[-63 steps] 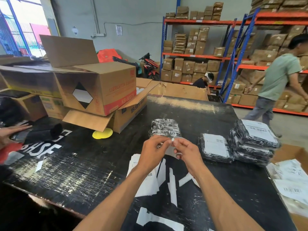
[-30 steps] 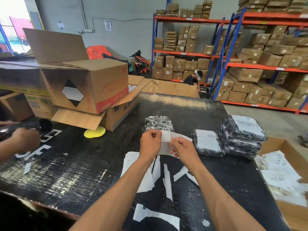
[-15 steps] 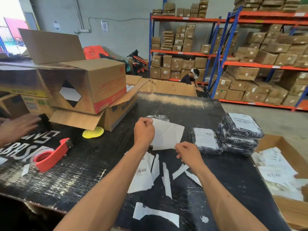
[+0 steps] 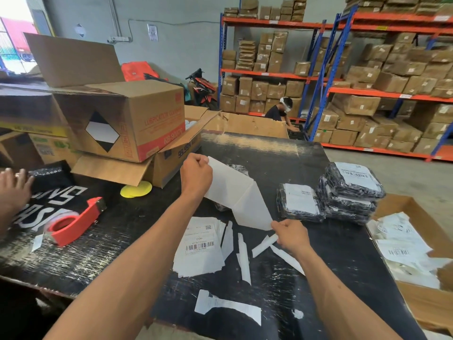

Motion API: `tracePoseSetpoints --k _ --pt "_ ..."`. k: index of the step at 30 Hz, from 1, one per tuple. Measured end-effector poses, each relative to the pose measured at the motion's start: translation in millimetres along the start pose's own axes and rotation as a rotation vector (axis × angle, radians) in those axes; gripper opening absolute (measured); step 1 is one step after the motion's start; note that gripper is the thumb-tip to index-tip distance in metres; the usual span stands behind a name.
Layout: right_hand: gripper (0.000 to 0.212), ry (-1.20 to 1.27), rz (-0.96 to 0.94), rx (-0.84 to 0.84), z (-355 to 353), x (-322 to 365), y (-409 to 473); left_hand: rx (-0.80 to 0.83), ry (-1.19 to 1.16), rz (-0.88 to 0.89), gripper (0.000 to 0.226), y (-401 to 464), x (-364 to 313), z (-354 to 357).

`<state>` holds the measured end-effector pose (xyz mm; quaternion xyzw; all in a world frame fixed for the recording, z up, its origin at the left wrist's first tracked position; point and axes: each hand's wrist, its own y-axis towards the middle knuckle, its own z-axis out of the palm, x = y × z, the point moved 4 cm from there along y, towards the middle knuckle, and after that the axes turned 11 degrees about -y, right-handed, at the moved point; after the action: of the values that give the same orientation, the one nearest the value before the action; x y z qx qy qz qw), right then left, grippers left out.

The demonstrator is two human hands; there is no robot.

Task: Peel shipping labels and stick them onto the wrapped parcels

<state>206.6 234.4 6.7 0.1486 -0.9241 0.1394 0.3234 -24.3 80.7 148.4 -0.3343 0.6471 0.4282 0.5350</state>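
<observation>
a white label sheet point(image 4: 239, 196) is held stretched between the two hands above the black table point(image 4: 282, 153). its far upper corner is pinched in the curled fingers of the left hand point(image 4: 196, 174), and its near lower corner is pinched by the right hand point(image 4: 290, 235); a crease is seen across the sheet's middle. a wrapped parcel point(image 4: 236, 168) is partly hidden behind the sheet, lying on the table. just below the hands, a stack of printed labels point(image 4: 199, 246) with barcodes is laid on the table, with loose white backing strips point(image 4: 244, 258) scattered beside it. to the right, a single labelled parcel point(image 4: 300, 202) is placed just beside a pile of labelled parcels point(image 4: 350, 190). a cardboard box point(image 4: 416, 253) of discarded paper is set against the table's right edge. on the left, a red tape dispenser point(image 4: 73, 222) is rested on the table, and another person's hand point(image 4: 13, 190) is seen at the edge. stacked open cartons point(image 4: 122, 119) and a yellow disc point(image 4: 136, 188) are found beyond.
</observation>
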Motion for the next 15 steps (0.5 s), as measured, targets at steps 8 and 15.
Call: tracePoseSetpoints --k 8,15 --pt "0.03 -0.261 0.073 0.106 1 -25 4 -0.189 -0.018 0.041 0.014 7 -17 -21" --pt "0.028 -0.345 0.034 0.118 4 -4 -6 -0.12 0.013 0.097 0.014 0 -1 -6"
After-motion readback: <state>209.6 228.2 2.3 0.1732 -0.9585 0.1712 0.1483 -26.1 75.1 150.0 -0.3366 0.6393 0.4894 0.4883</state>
